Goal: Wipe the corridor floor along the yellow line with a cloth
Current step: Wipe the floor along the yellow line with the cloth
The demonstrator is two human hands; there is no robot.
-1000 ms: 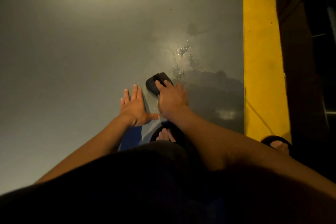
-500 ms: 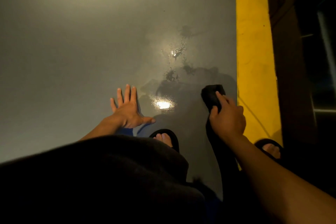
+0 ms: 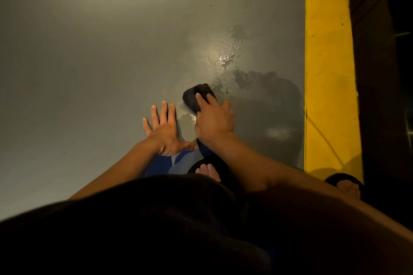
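The right hand presses a dark bunched cloth onto the smooth grey corridor floor, fingers curled over it. The cloth sits beside a wet patch, well apart from the broad yellow painted line. The left hand lies flat on the floor, fingers spread.
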